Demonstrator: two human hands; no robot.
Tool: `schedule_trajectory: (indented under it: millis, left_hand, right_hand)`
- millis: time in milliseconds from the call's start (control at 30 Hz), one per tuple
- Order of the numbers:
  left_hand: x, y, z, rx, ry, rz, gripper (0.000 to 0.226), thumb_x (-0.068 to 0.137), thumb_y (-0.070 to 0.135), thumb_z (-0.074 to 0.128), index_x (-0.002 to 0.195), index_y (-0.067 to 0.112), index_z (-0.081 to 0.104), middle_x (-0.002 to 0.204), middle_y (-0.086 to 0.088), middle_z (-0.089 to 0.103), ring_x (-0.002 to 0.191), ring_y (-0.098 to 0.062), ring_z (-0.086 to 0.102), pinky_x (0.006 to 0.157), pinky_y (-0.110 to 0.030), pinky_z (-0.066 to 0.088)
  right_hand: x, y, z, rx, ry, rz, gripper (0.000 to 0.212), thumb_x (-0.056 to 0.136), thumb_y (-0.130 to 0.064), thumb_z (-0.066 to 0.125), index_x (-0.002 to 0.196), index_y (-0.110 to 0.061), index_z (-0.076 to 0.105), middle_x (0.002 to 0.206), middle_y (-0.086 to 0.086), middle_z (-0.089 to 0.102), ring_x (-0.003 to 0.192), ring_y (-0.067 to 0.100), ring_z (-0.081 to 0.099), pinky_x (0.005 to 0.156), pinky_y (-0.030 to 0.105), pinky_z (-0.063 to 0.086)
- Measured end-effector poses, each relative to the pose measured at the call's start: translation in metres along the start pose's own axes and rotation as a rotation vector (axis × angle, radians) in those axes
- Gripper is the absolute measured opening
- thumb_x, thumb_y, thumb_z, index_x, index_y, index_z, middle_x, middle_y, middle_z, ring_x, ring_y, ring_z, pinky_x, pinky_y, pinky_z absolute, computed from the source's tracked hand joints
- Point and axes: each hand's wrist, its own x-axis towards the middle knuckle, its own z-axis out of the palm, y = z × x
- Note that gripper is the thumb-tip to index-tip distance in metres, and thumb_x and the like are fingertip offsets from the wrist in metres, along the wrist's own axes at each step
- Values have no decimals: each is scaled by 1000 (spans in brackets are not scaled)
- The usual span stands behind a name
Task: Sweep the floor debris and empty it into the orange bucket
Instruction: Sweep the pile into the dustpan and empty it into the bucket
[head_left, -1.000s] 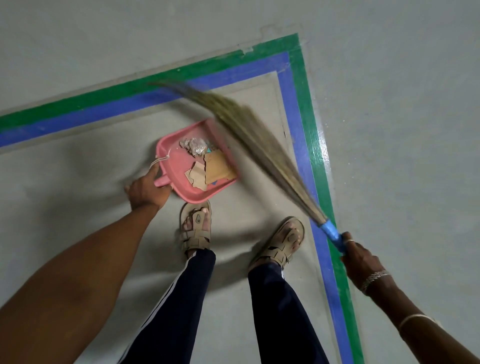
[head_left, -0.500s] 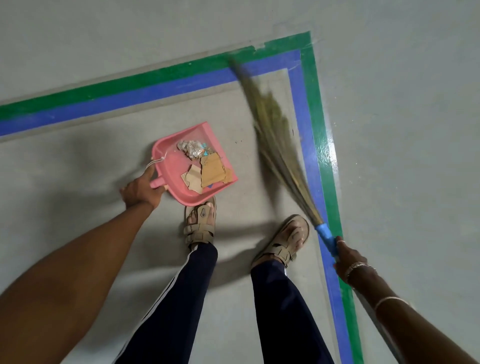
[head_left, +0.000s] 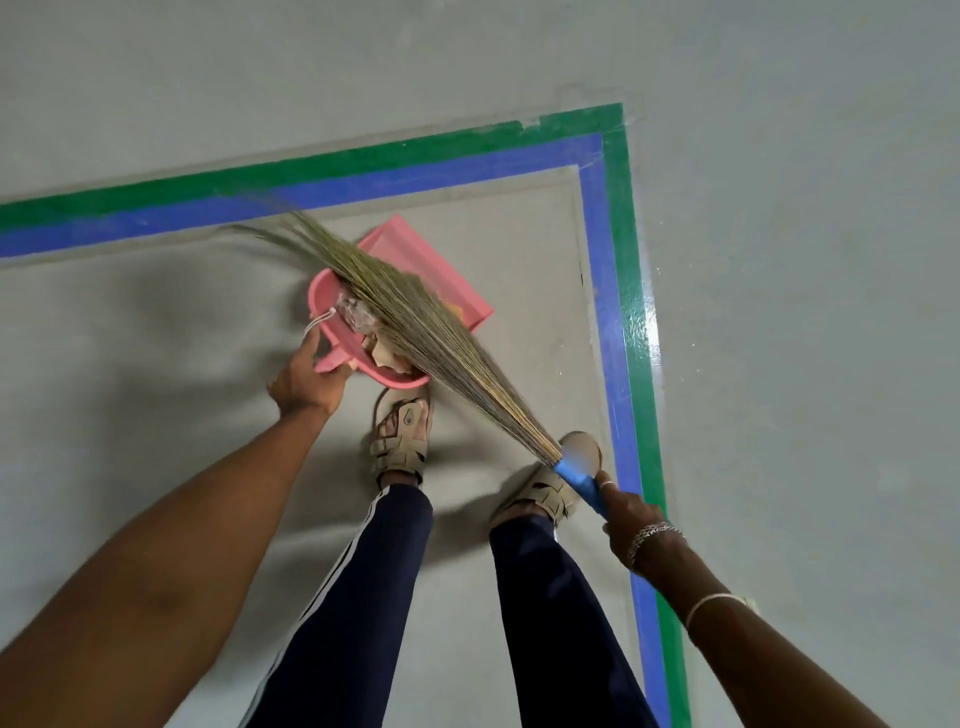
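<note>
Floor (head_left: 156, 374), broom (head_left: 415, 322) hiding dustpan (head_left: 457, 283) debris (head_left: 358, 319), perhaps cardboard

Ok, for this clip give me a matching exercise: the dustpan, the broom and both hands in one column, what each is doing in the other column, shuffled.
Column one
1. pink plastic dustpan
2. grass broom with blue handle
3. left hand
4. right hand

Column two
A. grips the broom's blue handle
B. carries cardboard and wrapper scraps
C. holds the dustpan's handle
D. bristles lie across the dustpan

Pairs: 1-B, 2-D, 3-C, 4-A
</note>
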Motion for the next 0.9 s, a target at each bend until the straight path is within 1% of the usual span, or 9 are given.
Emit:
schedule_trajectory:
  millis: [67,167,233,333,400,500,667,800,900]
  left_hand:
    - [-15,7,-19,-20,-1,-19,83,82,47,79,153,39,36,132,-6,66,119,-37,59,106,-46,41]
    - [-39,18,-58,-5,-4,-34,83,82,48,78,153,40,35,128,-10,68,117,-38,60,103,-45,38]
    - [-60,31,-92,8,-5,-44,81,82,49,77,153,41,37,126,-12,68,117,-39,60,104,-46,34]
    - [-101,51,-152,-22,-11,-85,81,82,49,77,152,39,38,132,-11,65,122,-38,57,109,-49,31]
    - [-133,63,-196,-59,4,-93,82,81,50,78,152,38,39,136,-8,63,123,-38,57,110,-49,31]
    - [-174,76,-263,-117,70,-108,81,82,48,79,152,35,41,137,-10,62,123,-38,57,111,-51,32]
    - [-237,76,-356,-185,180,-137,79,83,48,77,152,33,41,137,-13,62,124,-40,56,110,-50,32]
    - [-282,58,-412,-212,274,-161,80,80,49,79,150,33,44,136,-11,63,125,-39,56,113,-52,29]
    - [-310,38,-444,-247,306,-207,89,74,53,83,150,34,42,136,-10,64,125,-36,56,112,-47,27]
  right_hand:
    - [-21,3,-19,-1,8,4,76,95,-18,57,156,-26,13,130,12,58,109,31,63,88,37,53]
    - [-63,11,-58,-47,18,4,75,98,-17,52,158,-26,8,136,14,55,116,33,61,93,37,50]
    - [-95,14,-91,-65,42,-15,74,97,-20,51,158,-26,10,136,15,56,118,34,60,95,37,48]
    - [-154,15,-146,-79,78,-26,73,95,-22,53,157,-25,16,135,13,57,119,33,60,94,35,47]
    - [-193,12,-182,-79,111,-34,71,93,-21,53,156,-25,20,136,12,58,120,31,59,95,34,47]
    - [-247,1,-238,-94,161,-72,69,91,-21,55,153,-27,26,138,9,57,121,30,59,95,33,46]
    - [-322,-29,-311,-152,249,-201,60,91,-20,54,148,-25,34,130,10,62,115,32,61,89,31,44]
    - [-365,-56,-344,-190,333,-278,61,94,-24,55,151,-20,34,133,13,60,118,33,59,94,31,44]
    - [-383,-77,-358,-243,366,-334,62,92,-29,55,150,-21,35,129,13,62,115,33,61,90,31,45]
